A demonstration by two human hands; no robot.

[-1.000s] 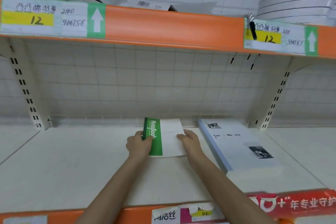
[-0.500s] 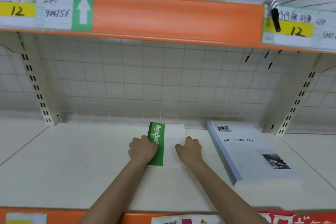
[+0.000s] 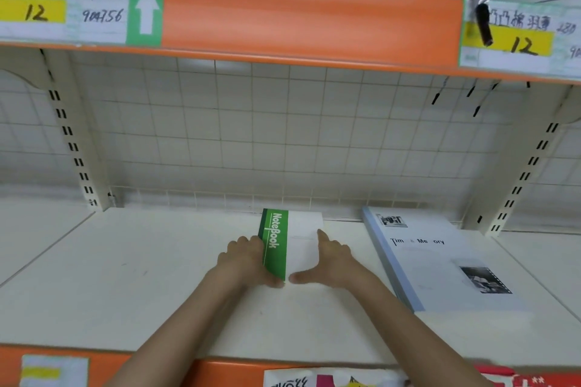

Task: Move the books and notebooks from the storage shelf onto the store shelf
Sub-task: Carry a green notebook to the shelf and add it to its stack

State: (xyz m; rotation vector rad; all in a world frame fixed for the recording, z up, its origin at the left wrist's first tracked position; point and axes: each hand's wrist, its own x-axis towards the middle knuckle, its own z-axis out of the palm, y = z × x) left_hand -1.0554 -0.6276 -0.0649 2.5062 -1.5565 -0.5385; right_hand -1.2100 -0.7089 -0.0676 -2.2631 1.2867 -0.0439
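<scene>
A notebook (image 3: 303, 245) with a white cover and a green band reading "NoteBook" lies flat near the back of the white store shelf (image 3: 125, 276). My left hand (image 3: 243, 261) has its fingers curled against the notebook's green left edge, with the thumb at the near corner. My right hand (image 3: 334, 264) lies straight along the right edge, its thumb spread leftward along the near edge. A large pale-blue book (image 3: 440, 264) titled "Time & Memory" lies flat to the right, apart from the notebook.
An orange price rail (image 3: 311, 22) with handwritten labels fronts the shelf above, low over the work area. A wire grid (image 3: 251, 141) backs the shelf, with slotted brackets (image 3: 72, 141) at both sides. The near edge carries another orange rail (image 3: 220, 371) with tags.
My right hand has slid off the notebook's cover to its right edge and spread its thumb along the near edge. My left hand stays at the green edge. The camera shifted slightly.
</scene>
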